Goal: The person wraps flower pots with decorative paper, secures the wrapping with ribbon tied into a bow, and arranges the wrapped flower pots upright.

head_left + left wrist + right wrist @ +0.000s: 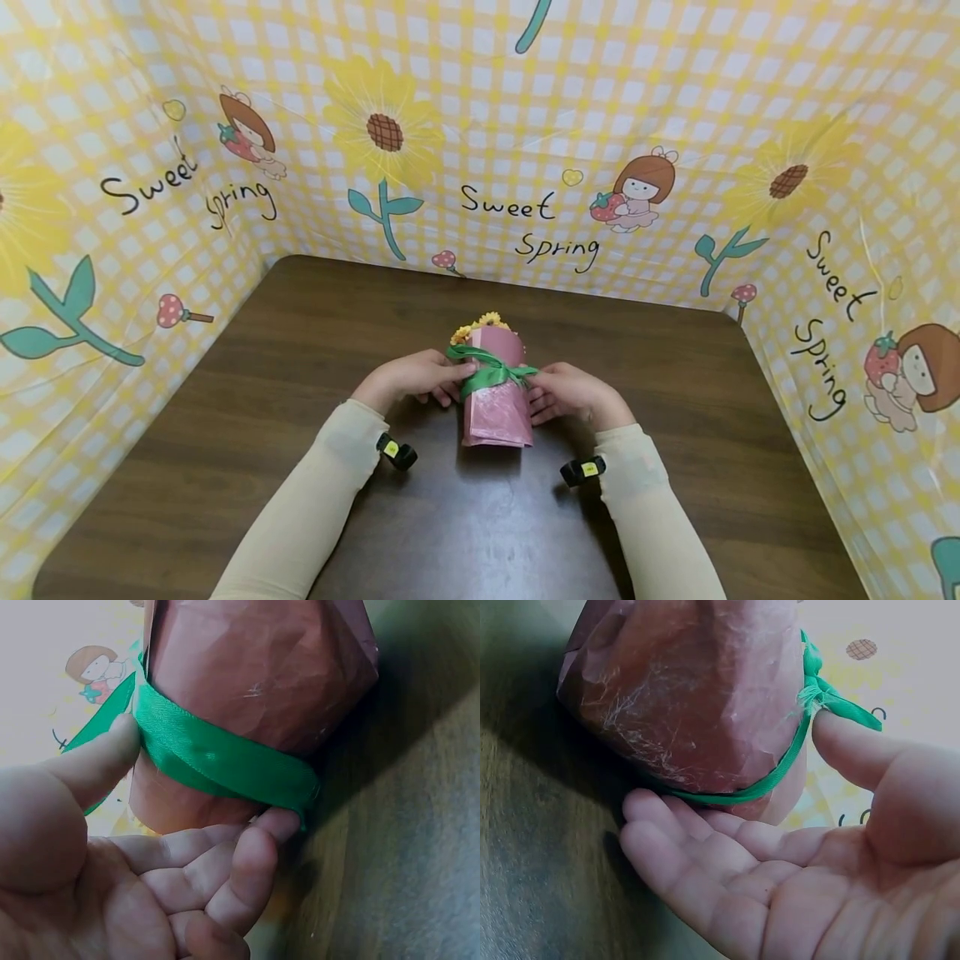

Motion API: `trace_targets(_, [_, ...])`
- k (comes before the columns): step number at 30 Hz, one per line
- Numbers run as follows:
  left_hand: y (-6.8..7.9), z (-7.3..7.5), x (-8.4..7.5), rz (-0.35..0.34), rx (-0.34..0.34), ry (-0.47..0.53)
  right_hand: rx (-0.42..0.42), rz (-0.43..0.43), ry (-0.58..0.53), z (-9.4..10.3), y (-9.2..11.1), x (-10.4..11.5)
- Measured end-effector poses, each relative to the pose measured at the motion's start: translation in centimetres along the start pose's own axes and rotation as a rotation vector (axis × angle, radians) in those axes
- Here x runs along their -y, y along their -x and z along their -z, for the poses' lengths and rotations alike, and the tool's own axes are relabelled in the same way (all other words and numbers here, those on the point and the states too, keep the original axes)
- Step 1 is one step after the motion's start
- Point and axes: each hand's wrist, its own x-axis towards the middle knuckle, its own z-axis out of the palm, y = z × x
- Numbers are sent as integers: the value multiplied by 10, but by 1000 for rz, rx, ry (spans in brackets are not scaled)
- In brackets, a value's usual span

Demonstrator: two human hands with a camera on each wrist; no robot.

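Note:
A small bouquet (498,417) wrapped in pink paper lies on the table, yellow flowers (489,319) showing at its far end. Round its middle runs a green ribbon (217,754), tied in a bow on top. From the left side, my left hand (420,375) holds the wrapped bouquet, thumb on the ribbon and fingertips at its lower side. On the opposite side my right hand (573,393) grips it too. In the right wrist view, that thumb touches the frayed ribbon knot (814,697), while the fingers curl beneath the paper.
The dark wooden table (300,333) is enclosed by a yellow checked cloth (480,133) with printed sunflowers and lettering, at the back and both sides. Black bands with small devices (397,452) are worn on both wrists over pale sleeves (300,508).

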Motion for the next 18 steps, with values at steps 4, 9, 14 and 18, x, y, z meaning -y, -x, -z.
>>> trace_targets(4, [2, -1, -1, -10, 22, 6, 19, -8, 1, -1, 1, -2])
trace_targets(9, [4, -2, -4, -20, 36, 19, 27, -14, -18, -5, 1, -1])
trace_targets(14, [3, -3, -5, -29, 37, 40, 9, -12, -32, -9, 1, 2])
trace_targets(18, [5, -3, -6, -42, 37, 67, -8, -4, -26, -9, 1, 4])
